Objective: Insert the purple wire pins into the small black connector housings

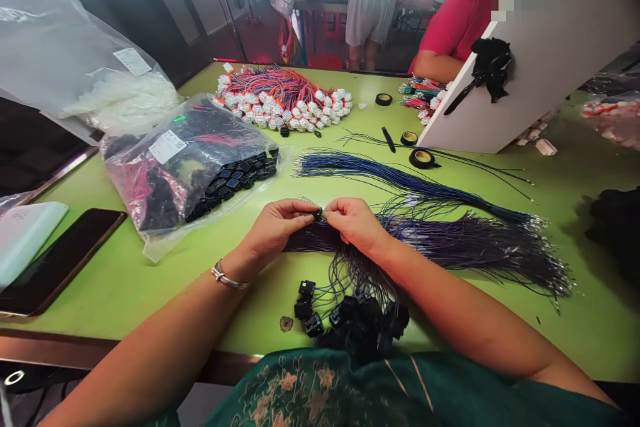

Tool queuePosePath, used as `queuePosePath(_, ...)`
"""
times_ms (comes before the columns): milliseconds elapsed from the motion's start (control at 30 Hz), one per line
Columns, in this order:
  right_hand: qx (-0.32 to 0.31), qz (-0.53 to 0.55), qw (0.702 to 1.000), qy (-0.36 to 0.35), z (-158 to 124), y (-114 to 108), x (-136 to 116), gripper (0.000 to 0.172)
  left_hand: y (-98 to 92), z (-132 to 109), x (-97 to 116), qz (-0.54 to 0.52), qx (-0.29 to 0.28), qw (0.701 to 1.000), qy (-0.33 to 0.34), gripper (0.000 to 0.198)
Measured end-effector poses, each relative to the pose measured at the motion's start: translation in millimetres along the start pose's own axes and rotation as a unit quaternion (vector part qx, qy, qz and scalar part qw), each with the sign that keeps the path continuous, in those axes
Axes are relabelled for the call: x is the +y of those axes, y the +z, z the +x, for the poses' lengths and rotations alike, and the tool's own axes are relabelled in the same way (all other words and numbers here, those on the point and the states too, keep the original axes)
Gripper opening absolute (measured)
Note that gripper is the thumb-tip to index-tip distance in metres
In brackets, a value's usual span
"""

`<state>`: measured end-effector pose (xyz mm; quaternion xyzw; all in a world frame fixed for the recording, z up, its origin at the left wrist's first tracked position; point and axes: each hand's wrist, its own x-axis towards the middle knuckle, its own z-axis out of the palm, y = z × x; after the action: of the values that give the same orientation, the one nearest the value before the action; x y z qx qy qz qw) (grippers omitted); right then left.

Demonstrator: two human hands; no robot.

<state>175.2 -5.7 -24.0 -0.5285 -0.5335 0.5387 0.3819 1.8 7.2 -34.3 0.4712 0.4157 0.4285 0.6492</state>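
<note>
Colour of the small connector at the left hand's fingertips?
Black: the small connector shows best in the head view.

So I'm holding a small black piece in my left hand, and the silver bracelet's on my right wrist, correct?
Not quite: the silver bracelet is on your left wrist, as the head view shows. Your left hand does hold a small black piece.

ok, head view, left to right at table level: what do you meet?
Dark phone → clear bag of black connectors → left hand → small black part → right hand → frontmost tape roll → dark heap.
</note>
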Motion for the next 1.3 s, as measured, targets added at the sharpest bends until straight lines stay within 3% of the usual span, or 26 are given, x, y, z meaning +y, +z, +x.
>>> queuePosePath(133,-0.054,-0.044,0.997,-0.038,-0.7,-18.7,-17.2,0.018,-1.1,-7.2,17.2,0.034,-0.04,0.998,0.044,0.016)
queuePosePath(200,-0.05,-0.074,0.994,-0.059,0.5,-31.9,-27.9,0.023,3.7,-16.9,27.4,0.056,-0.099,0.99,0.079,0.012)
queuePosePath(267,-0.006,-0.121,0.989,-0.089,4.2,-42.7,-34.2,0.027,14.4,-30.5,34.1,0.089,-0.19,0.972,0.101,0.009)
queuePosePath(367,0.044,-0.283,0.951,-0.119,13.5,-47.6,-31.2,0.017,37.7,-52.4,34.3,0.14,-0.357,0.915,0.127,0.023)
queuePosePath(433,0.03,-0.393,0.911,-0.12,19.7,-42.7,-23.3,0.012,51.8,-63.5,31.0,0.139,-0.468,0.862,0.139,0.035)
queuePosePath(533,0.0,-0.47,0.875,-0.114,24.9,-29.4,-11.2,0.012,58.8,-69.2,30.9,0.127,-0.55,0.81,0.156,0.036)
queuePosePath(600,-0.001,-0.492,0.863,-0.115,25.6,-20.1,-6.4,0.015,49.5,-63.4,36.6,0.14,-0.514,0.831,0.161,0.029)
queuePosePath(633,0.0,-0.501,0.857,-0.117,25.5,-15.7,-5.2,0.015,40.1,-57.4,40.5,0.159,-0.459,0.859,0.165,0.026)
queuePosePath(667,-0.001,-0.511,0.851,-0.118,25.6,-11.4,-5.0,0.016,27.7,-49.5,44.6,0.185,-0.374,0.892,0.174,0.023)
queuePosePath(733,-0.009,-0.534,0.838,-0.117,26.8,-3.5,-7.1,0.016,-5.1,-29.6,51.1,0.267,-0.11,0.937,0.198,0.016)
queuePosePath(767,-0.014,-0.547,0.829,-0.115,28.1,-0.1,-9.3,0.017,-24.0,-18.7,53.0,0.297,0.038,0.931,0.207,0.012)
queuePosePath(800,-0.021,-0.562,0.82,-0.111,29.8,2.7,-12.1,0.018,-43.1,-7.9,53.7,0.327,0.159,0.908,0.209,0.011)
queuePosePath(833,-0.029,-0.573,0.812,-0.105,31.8,4.7,-15.2,0.018,-61.3,2.2,53.1,0.364,0.244,0.876,0.199,0.013)
queuePosePath(867,-0.036,-0.578,0.809,-0.099,33.8,5.7,-18.3,0.018,-77.2,11.5,51.3,0.399,0.293,0.849,0.183,0.015)
queuePosePath(933,-0.038,-0.567,0.818,-0.093,36.9,4.4,-22.9,0.017,-99.0,26.6,44.2,0.45,0.305,0.824,0.16,0.021)
queuePosePath(1000,-0.026,-0.528,0.843,-0.098,38.0,0.2,-24.2,0.015,-106.1,37.4,33.9,0.493,0.263,0.804,0.202,0.026)
queuePosePath(1133,-0.029,-0.46,0.881,-0.105,34.7,-4.6,-21.0,0.012,-96.5,49.0,14.6,0.589,0.179,0.746,0.252,0.033)
queuePosePath(1300,-0.062,-0.474,0.87,-0.12,30.9,8.4,-25.5,0.014,-87.6,51.8,7.8,0.684,0.141,0.665,0.263,0.029)
